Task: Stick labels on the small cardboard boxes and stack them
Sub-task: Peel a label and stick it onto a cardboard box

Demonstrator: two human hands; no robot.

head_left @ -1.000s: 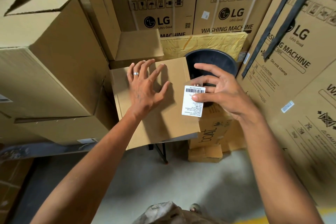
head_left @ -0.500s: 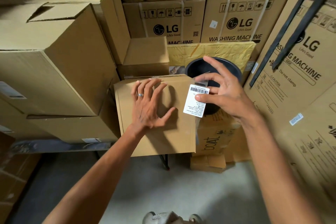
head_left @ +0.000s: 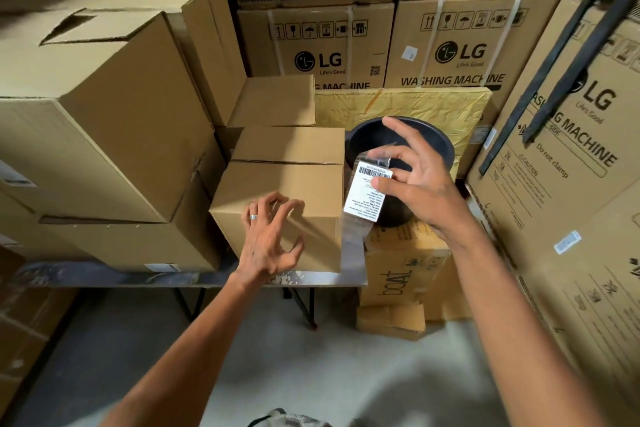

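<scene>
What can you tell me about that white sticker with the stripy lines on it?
The label is a small white paper rectangle with a black barcode along its top edge and rows of tiny print below, too small to read. It hangs tilted in the air, not yet stuck to anything. The right hand pinches it near the top right edge between thumb and fingers. It is beside the right side of the small cardboard box, in front of a black bucket.

Small cardboard box point(head_left: 287, 177) sits at the right end of the table point(head_left: 194, 278); its top face is unobstructed. Left side blocked: large stacked cartons point(head_left: 104, 121) touch or nearly touch it. Behind, another carton point(head_left: 273, 100) stands close. To the right, a black bucket point(head_left: 433, 139) sits just beside the box, leaving a narrow gap. Front approach over the floor point(head_left: 311, 374) is open.
</scene>
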